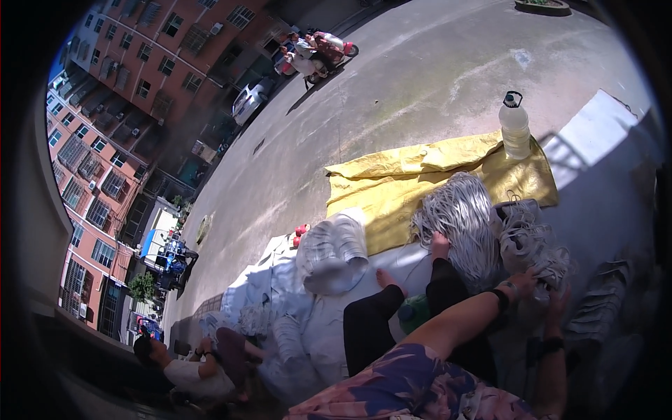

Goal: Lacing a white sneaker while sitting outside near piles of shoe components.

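My left hand (521, 284) reaches across to the right and grips a tangle of white cords (535, 241). My right hand (558, 304) closes on the same cords from the near side; the fingers of both hands are partly hidden by strands and shadow. Just left of this tangle, a large heap of long white cords (462, 227) lies by my bare foot. To the right of my hands, in shadow, is a stack of layered pale pieces (600, 301) whose kind I cannot make out.
A yellow woven sheet (392, 189) spreads ahead, bearing a large clear bottle (515, 126). Plastic-wrapped white rolls (334, 255) sit left of my feet. A green rounded object (414, 315) is between my legs. At lower left sits another person (199, 371); people with scooters (318, 56) are farther off.
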{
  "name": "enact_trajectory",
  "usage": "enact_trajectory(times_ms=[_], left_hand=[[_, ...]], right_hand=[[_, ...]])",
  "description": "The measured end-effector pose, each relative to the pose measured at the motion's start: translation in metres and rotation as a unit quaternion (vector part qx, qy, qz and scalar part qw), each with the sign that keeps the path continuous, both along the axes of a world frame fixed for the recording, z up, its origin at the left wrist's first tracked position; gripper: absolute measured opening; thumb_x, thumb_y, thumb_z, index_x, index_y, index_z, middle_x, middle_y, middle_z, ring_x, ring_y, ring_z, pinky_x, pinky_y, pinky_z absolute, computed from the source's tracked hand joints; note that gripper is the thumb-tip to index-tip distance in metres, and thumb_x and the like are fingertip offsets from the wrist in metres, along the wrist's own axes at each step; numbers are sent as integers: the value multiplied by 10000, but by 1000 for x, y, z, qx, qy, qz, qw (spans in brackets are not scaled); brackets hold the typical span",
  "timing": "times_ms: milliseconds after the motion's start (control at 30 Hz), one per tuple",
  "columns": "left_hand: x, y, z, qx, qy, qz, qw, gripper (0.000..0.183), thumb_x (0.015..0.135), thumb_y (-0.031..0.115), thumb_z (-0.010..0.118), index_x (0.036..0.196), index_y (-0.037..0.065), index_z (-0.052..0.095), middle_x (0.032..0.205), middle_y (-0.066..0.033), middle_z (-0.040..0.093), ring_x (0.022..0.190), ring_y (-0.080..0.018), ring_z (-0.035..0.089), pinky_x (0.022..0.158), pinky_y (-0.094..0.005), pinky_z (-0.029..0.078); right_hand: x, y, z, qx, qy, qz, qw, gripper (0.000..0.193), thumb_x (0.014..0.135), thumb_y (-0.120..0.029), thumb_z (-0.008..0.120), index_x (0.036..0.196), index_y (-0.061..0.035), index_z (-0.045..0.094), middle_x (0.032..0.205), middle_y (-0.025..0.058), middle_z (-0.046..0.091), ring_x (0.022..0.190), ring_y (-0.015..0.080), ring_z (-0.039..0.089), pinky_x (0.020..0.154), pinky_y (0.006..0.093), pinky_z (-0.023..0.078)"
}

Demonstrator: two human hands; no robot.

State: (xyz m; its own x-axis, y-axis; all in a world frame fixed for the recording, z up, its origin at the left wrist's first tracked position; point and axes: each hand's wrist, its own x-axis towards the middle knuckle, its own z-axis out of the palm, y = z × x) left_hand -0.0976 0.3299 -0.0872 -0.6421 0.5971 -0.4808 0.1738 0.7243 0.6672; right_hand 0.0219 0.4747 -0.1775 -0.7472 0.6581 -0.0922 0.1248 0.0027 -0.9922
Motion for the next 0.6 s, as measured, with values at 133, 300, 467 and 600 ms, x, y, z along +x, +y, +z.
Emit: enact_trajectory(times_ms=[133,300,467,600], left_hand=[[16,-28,0,147,32,-88,985,442,852,345,475,1172,59,367,1001,-258,575,946,-429,543,823,-453,420],[33,-89,22,109,53,-187,975,376,817,312,531,1061,25,542,932,-197,602,888,-373,578,785,-432,443],[31,-187,105,118,-82,53,988,380,836,306,560,1064,1,555,860,-97,618,721,-164,613,663,-291,479],[49,-273,111,211,-57,281,935,297,877,274,537,1033,25,573,822,-20,609,659,-84,584,598,-213,468]], right_hand=[[9,12,-1,-82,0,-2,997,557,829,-149,522,1316,22,309,1224,164,426,1099,243,429,935,337,347],[21,50,-49,-49,9,-17,999,569,830,-184,539,1310,29,320,1152,159,489,1011,224,474,895,306,367],[15,59,-48,-110,58,19,992,559,828,-188,539,1301,29,336,1150,153,498,1008,224,478,897,307,367],[13,73,-41,-45,-24,14,999,599,803,-223,564,1290,44,339,1174,168,482,1040,239,470,909,321,361]])
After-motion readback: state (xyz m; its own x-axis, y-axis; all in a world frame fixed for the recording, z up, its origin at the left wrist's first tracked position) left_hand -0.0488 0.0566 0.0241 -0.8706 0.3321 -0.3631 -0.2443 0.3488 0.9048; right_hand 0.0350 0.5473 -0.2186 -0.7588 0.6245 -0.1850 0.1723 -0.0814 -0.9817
